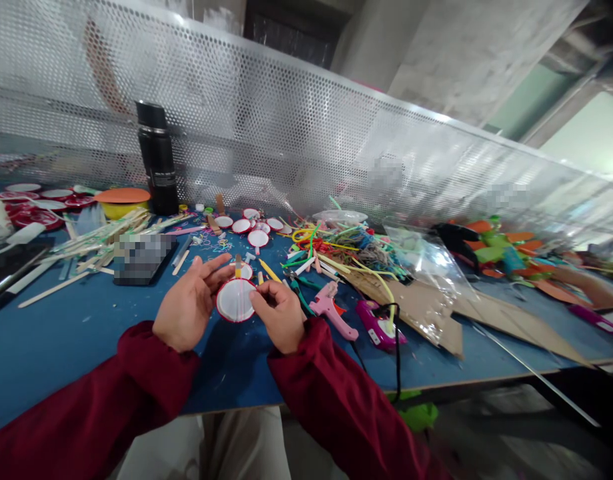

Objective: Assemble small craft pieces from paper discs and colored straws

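red-rimmed white disc point(235, 300): pinched at right edge by right hand point(280, 315), with left hand point(186, 303) loosely spread at left edge, contact unclear. location: between both hands, above blue tabletop point(81, 347). likely light, stiff, smooth-faced; best held by rim. right of grip: pink glue gun point(333, 311). beyond grip: loose discs point(258, 238), then black bottle point(158, 160) farther left.

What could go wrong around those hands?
The red-rimmed white disc is pinched near its edge by the right hand, so it might slip. The pink glue gun lies close to that hand; if hot, it could burn. A black cord hangs over the edge of the table and might snag.
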Available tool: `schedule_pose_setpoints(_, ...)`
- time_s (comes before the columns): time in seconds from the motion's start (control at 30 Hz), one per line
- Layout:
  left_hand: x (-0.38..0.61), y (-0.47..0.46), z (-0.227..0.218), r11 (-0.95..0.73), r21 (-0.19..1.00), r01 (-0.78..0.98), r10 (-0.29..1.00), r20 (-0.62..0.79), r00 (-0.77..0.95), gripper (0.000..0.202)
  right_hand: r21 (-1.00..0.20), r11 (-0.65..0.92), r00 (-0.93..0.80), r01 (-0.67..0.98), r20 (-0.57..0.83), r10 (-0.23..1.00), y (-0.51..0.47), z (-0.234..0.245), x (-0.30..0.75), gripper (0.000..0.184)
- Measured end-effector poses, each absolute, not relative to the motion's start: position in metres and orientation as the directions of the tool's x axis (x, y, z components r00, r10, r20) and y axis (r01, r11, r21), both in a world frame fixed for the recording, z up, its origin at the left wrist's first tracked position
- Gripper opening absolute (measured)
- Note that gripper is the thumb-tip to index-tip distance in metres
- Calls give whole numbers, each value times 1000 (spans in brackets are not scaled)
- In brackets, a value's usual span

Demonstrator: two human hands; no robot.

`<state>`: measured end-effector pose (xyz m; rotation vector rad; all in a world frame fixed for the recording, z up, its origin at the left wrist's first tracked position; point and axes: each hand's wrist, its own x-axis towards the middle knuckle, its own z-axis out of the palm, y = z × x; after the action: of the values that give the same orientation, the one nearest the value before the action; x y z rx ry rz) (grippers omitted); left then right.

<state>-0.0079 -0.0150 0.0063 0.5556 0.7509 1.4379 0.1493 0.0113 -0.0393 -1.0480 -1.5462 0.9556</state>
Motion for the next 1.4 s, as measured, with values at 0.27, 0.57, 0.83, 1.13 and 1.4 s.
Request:
schedule_pose_setpoints(0.27,-9,-13,3,79,759,-647,994,-110,-8,46,-932,321,-129,168,302,944,9,-36,149,23)
schedule_pose_setpoints(0.57,-7,-16,5,61,771,-634,994,-102,-29,46,-923,331,-115,196,314,943,9,-34,149,23)
schedule_pose_setpoints(0.83,-9,-14,4,74,785,-615,994,-105,-14,50,-933,313,-112,176,297,948,9,-34,148,24)
schedule_pose_setpoints(1.13,-7,-13,3,70,785,-615,992,-118,-38,33,-943,307,-150,127,287,946,9,-36,148,25)
schedule_pose_setpoints(1.4,-6,-9,-8,82,883,-462,993,-112,-38,37,-964,237,-35,118,235,971,15,-37,150,25)
